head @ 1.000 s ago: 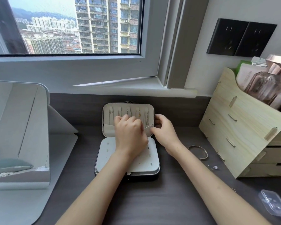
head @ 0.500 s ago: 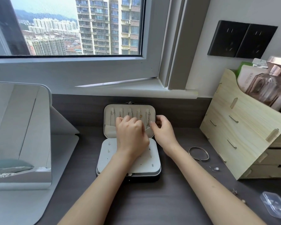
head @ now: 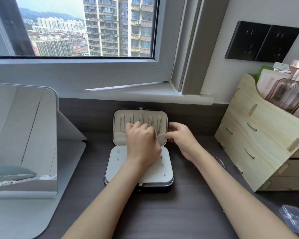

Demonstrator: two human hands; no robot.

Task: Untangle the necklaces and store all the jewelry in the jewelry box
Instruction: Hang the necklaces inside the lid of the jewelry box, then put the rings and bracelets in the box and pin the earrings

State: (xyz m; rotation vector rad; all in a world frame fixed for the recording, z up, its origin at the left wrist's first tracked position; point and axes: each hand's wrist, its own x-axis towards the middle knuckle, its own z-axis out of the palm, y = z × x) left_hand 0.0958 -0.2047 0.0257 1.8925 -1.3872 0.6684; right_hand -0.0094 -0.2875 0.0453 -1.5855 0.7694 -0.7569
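While bare desk lay open in front, the jewelry box stood open near the back wall, its lid upright. The left hand, curled, covered the lid's pocket; the right hand pinched that pocket's edge beside hanging necklaces.

Two bare forearms, no sleeve, cuff or fabric anywhere along their visible length. No watch, bracelet or band at either wrist, and no ring to be seen on the left hand or the right hand. Nails short and unpainted where visible on the right; on the left, hidden behind curled knuckles
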